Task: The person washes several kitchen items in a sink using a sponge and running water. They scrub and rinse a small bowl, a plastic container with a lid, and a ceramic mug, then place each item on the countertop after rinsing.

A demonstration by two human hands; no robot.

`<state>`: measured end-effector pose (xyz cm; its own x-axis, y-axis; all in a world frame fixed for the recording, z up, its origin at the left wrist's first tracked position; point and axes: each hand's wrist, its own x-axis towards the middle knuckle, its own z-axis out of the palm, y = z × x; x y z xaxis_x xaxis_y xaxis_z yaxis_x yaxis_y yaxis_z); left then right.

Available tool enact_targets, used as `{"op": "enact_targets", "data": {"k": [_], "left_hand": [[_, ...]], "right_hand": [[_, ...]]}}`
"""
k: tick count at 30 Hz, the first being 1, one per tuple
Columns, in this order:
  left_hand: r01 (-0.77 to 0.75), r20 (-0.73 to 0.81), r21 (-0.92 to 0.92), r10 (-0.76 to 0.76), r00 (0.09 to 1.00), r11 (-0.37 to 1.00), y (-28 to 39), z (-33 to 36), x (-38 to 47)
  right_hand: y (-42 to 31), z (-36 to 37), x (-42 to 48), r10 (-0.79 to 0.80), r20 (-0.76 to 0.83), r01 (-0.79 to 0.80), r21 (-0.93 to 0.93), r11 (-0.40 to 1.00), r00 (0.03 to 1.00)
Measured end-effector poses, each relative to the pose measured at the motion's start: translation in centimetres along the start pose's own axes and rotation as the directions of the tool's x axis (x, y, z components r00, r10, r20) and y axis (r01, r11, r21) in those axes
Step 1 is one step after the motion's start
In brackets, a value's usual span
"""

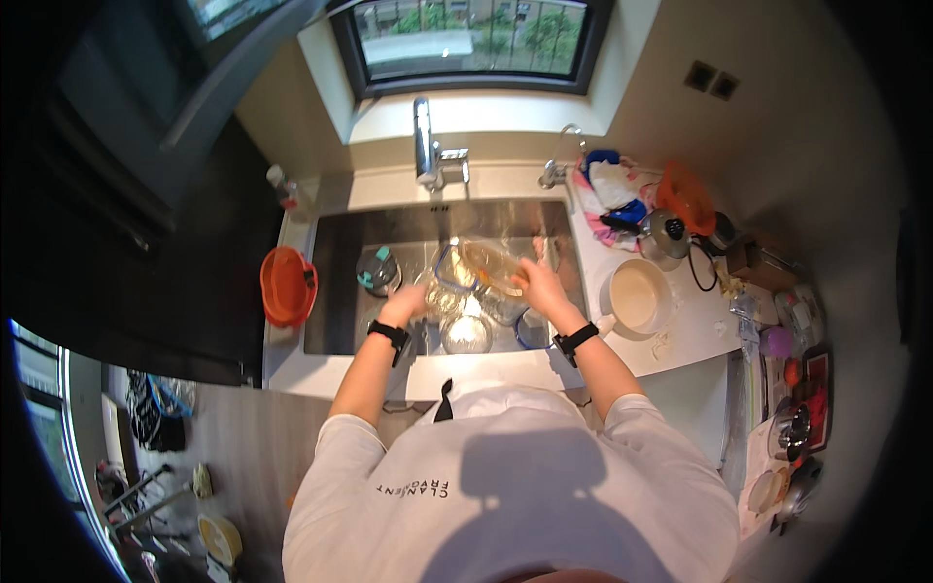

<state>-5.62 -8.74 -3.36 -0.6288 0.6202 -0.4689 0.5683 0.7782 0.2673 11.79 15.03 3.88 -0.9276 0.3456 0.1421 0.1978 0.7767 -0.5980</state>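
Note:
Both of my hands are inside the stainless steel sink [328,321]. In my right hand [541,288] is the edge of a clear, amber-tinted container [490,264], held tilted over the other dishes. My left hand [408,303] is slightly blurred beside some clear glassware [442,299]; whether its fingers grip anything is hidden. A clear food container with a blue rim [453,271] lies between my hands. Nearer to me sits a round glass bowl [467,333], and a blue-rimmed container [533,329] is below my right hand. A dark vessel with teal clips [378,271] stands to the left.
A chrome faucet [424,146] rises behind the sink, with a thin curved tap [554,175] to its right. An orange-red basin [287,287] is at the left edge. On the right counter are a cream pot [636,294], a glass lid [662,237] and an orange colander [685,197].

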Motion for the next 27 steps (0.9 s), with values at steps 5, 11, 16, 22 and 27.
{"op": "enact_targets", "data": {"k": [5,11,16,22,27], "left_hand": [[0.058,-0.242,0.114,-0.029,0.970,0.992,1.9,2.3,1.0],[-0.053,-0.099,-0.471,0.007,0.995,0.880,5.1,-0.4,1.1],[0.286,0.281,-0.956,0.078,0.956,-0.064,7.9,-2.6,-1.7],[-0.065,-0.071,-0.977,-0.023,0.997,0.205,9.2,-1.0,-2.0],[-0.296,-0.583,0.445,0.524,0.621,0.845,7.8,-1.0,-2.7]], "right_hand": [[1.7,-0.4,0.1,0.090,-0.021,-0.090,-0.020,0.996,0.996],[1.7,-1.2,-1.5,-0.079,-0.063,0.076,-0.057,0.995,0.995],[1.4,-2.5,-3.2,-0.342,-0.008,0.334,-0.189,0.923,0.940],[3.5,-1.9,-5.5,-0.301,-0.003,0.291,-0.240,0.926,0.954],[6.9,0.8,-5.6,-0.221,0.147,0.258,-0.326,0.909,0.964]]}}
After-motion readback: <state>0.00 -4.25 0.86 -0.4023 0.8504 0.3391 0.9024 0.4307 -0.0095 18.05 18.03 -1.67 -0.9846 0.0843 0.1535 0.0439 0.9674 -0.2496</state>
